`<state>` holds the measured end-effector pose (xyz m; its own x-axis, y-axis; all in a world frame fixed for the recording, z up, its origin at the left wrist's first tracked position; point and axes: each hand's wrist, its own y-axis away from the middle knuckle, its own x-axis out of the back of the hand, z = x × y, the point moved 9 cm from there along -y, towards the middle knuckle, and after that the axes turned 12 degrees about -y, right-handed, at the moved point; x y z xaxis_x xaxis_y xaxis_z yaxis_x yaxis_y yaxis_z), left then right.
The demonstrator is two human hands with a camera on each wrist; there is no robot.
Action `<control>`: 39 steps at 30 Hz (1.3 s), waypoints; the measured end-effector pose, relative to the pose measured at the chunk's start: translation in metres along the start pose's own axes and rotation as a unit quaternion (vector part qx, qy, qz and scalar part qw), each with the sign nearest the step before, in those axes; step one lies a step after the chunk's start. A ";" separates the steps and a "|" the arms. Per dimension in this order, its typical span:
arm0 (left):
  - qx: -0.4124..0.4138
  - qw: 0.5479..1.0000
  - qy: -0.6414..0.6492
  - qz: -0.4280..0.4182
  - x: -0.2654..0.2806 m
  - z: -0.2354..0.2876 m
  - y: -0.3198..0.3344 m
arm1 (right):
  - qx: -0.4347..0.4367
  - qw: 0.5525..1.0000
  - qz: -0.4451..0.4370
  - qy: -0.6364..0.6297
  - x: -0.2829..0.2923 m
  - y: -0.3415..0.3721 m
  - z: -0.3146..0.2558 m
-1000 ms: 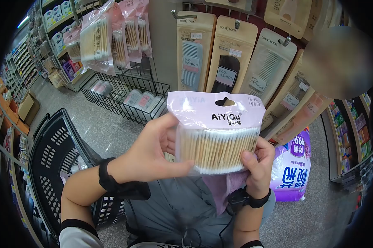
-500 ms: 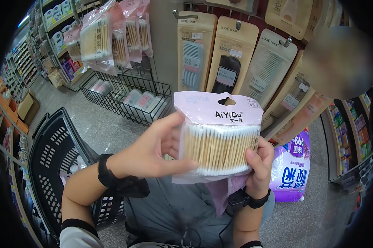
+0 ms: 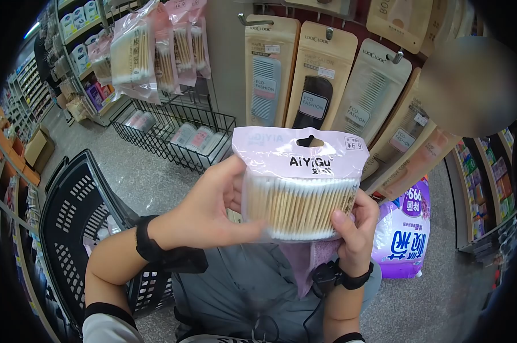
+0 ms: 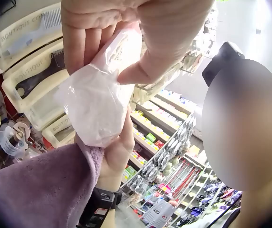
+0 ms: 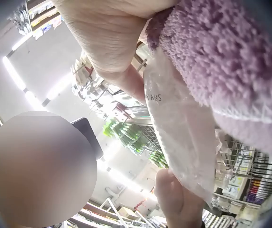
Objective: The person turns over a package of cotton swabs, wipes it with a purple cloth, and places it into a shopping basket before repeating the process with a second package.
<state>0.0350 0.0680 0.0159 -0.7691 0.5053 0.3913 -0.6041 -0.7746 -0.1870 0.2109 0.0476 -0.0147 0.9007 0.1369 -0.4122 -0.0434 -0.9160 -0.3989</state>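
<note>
A clear pack of cotton swabs [image 3: 304,206] with a pale pink header hangs in front of me, its printed side facing the head camera. My left hand [image 3: 204,203] pinches its left side, thumb on the front and fingers behind. On the right edge, my right hand [image 3: 358,231] grips the pack with the thumb pressed over its front. A fuzzy purple cloth [image 3: 301,260] hangs down from the right hand below the pack. In the left wrist view, the cloth [image 4: 46,185] drapes under the pack's crinkled bottom [image 4: 93,109].
A black shopping basket [image 3: 69,211] stands at my left. Ahead hang packaged combs [image 3: 264,91] and other swab packs [image 3: 132,57], above a wire basket [image 3: 221,123] of round packs. A purple and white bag [image 3: 398,246] sits on the floor at right.
The pack shifted right and tipped slightly half a second ago, and is now back left and level. Both hands keep their hold. A person's legs appear in the far left aisle.
</note>
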 end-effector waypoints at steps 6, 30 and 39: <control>0.021 0.998 0.048 -0.023 -0.006 -0.002 0.001 | -0.010 1.000 0.015 -0.024 0.005 0.000 0.000; 0.030 0.999 0.040 -0.019 -0.006 -0.002 0.000 | -0.009 1.000 0.021 -0.018 0.007 0.000 0.003; 0.002 0.999 0.049 -0.016 -0.007 -0.001 -0.002 | -0.020 0.999 0.027 -0.035 0.006 0.000 0.005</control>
<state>0.0414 0.0662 0.0129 -0.7657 0.5647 0.3079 -0.6286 -0.7584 -0.1722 0.2144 0.0501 -0.0218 0.8650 0.1120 -0.4890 -0.0724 -0.9367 -0.3427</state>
